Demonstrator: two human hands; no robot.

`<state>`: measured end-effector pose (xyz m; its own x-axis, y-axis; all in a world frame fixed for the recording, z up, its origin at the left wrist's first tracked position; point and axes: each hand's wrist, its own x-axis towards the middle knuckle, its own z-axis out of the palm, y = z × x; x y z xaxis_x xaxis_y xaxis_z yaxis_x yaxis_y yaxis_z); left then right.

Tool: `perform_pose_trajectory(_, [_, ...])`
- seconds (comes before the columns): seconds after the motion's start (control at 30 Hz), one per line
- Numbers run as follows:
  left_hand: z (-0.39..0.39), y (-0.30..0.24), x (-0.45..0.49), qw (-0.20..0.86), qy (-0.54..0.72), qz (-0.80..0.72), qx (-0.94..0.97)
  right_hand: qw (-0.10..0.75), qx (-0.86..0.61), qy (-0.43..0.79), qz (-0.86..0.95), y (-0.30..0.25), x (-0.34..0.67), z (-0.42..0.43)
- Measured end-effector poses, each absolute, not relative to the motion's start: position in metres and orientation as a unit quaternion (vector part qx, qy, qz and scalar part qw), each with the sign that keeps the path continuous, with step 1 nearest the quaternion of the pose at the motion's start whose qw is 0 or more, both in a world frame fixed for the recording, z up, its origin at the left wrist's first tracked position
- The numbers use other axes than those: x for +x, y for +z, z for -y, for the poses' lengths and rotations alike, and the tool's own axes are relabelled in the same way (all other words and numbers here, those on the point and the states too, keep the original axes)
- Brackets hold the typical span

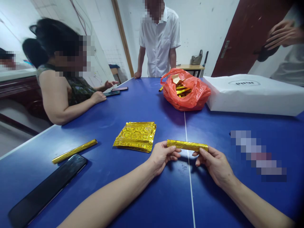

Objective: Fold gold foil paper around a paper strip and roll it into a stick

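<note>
Being pinched at both ends, a gold foil roll point(187, 145) is held up by the left hand point(163, 155) and right hand point(215, 164) in the head view, pretty much right over the white centre line point(189, 167) of a blue table-tennis table point(163, 202), toward the near edge. Both grips are closed on it, one at each end. Just left of the left hand, a flat stack of gold foil sheets point(136, 136) is laid on the table, and toward the left edge a second gold roll point(74, 151) is lying at an angle, just past a black smartphone point(46, 190). Up at the far end, a red plastic bag point(187, 91) is stuffed with more gold foil point(183, 90), with a big white paper package point(251, 95) beside it along the right edge. A blurred patch point(257, 155) hides whatever is on the right. Two phones point(116, 91) are placed by the far left edge, near a seated co-worker's hands point(98, 96); a person in a white shirt point(158, 41) is standing at the far edge, and another person's hand point(282, 34) is raised top right.
</note>
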<state>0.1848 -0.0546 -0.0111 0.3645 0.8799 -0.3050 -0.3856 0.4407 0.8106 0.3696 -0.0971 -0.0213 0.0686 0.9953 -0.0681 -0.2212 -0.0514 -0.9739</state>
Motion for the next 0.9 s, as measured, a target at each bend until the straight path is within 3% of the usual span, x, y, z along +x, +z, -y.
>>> perform_pose_trajectory(0.3, [0.0523, -0.0091, 0.1821, 0.772, 0.403, -0.383, 0.309, 0.569, -0.447, 0.582, 0.371, -0.0156, 0.3702, 0.0963])
perform_pose_trajectory(0.53, [0.0483, -0.0074, 0.1811, 0.775, 0.395, -0.405, 0.280, 0.628, -0.487, 0.452, 0.405, -0.0215, 0.3738, 0.0967])
perform_pose_trajectory(0.9, [0.0487, -0.0059, 0.1804, 0.791, 0.379, -0.401, 0.264, 0.561, -0.527, 0.412, 0.488, -0.0241, 0.3754, 0.0969])
